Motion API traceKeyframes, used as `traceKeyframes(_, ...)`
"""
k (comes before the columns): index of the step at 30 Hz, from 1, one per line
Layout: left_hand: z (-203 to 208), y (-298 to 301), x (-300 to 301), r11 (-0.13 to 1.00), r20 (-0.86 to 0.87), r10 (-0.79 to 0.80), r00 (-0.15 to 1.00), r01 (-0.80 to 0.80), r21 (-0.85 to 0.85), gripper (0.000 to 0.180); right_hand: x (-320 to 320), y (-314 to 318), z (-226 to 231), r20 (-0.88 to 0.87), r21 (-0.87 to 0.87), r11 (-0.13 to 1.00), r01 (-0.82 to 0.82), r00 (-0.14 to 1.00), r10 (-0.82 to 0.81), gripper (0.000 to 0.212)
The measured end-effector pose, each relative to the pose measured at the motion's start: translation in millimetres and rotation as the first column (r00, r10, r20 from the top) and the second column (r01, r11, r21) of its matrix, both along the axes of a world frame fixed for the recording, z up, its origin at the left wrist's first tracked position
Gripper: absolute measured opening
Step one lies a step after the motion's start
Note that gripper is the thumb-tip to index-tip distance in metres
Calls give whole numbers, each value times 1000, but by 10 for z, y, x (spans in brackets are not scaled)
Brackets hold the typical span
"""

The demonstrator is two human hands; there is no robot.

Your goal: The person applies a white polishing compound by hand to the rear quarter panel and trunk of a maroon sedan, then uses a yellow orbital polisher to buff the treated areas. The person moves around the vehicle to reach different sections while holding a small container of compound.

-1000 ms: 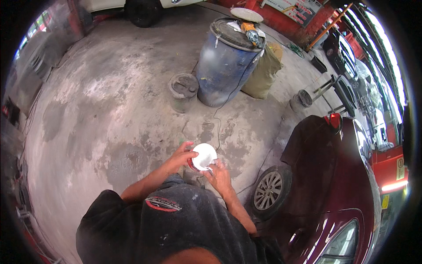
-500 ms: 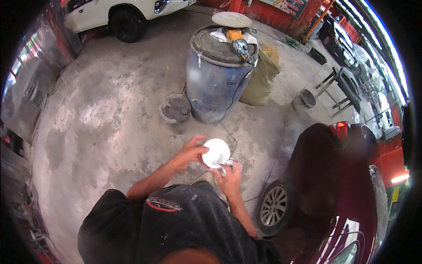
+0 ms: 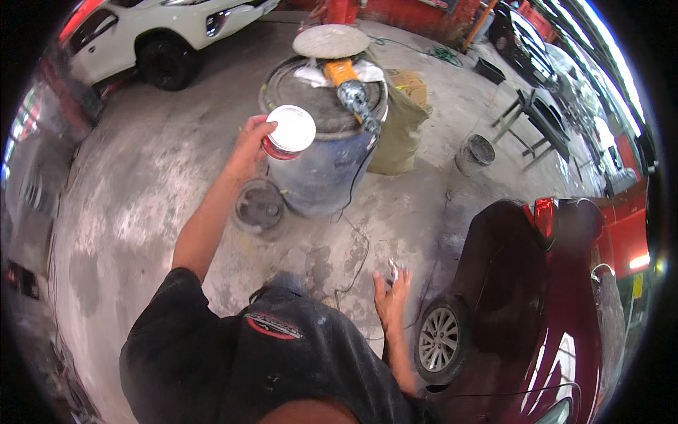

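My left hand (image 3: 247,150) is closed round the side of a small tin (image 3: 288,136) with a white round top and a red side. Its thumb rests at the rim. The arm reaches forward, so the tin hangs in front of the near edge of a blue drum (image 3: 311,177). On the drum's dark lid (image 3: 288,92) lies an orange and grey power polisher (image 3: 349,88) with a pale fluffy round pad (image 3: 330,42). My right hand (image 3: 393,300) is raised over the floor at the right, fingers apart, with a whitish smear on the fingertips.
A lidded dark bucket (image 3: 259,206) stands left of the drum, and a greenish sack (image 3: 395,145) leans at its right. Farther right is another bucket (image 3: 474,154). A dark red car (image 3: 508,304) stands close on my right. A cable (image 3: 366,247) trails over the floor.
My left hand has carried the tin forward and left, up to the drum. My right hand has come away from the tin and moved right.
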State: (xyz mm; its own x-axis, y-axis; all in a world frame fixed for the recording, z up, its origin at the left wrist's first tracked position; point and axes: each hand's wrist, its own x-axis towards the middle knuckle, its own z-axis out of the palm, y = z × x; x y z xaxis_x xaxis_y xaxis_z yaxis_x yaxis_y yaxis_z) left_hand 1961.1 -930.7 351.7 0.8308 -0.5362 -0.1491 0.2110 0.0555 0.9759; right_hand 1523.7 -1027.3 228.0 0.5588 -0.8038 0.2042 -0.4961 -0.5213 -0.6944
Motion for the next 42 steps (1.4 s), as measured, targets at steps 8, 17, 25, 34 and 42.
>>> traceKeyframes(8,-582,-1129,1552,997,132,38,991,-46,55,37,-716,360,-529,-390,61,943,326,878,-278,48)
traceKeyframes(17,-540,-1283,1889,864,489,-69,869,-193,465,44,-479,-345,-970,-437,257,918,302,884,-169,49)
traceKeyframes(25,-683,-1418,2755,954,824,-75,562,-201,224,44,-346,-825,-894,-393,235,875,424,865,-313,52)
traceKeyframes(34,-174,-2026,3535,984,-455,86,886,-147,-100,57,379,-335,-621,-454,255,831,495,820,-349,53)
traceKeyframes(42,-659,-2916,4378,904,-309,-405,861,328,-273,65,994,1308,-1026,-648,329,618,714,646,-402,53)
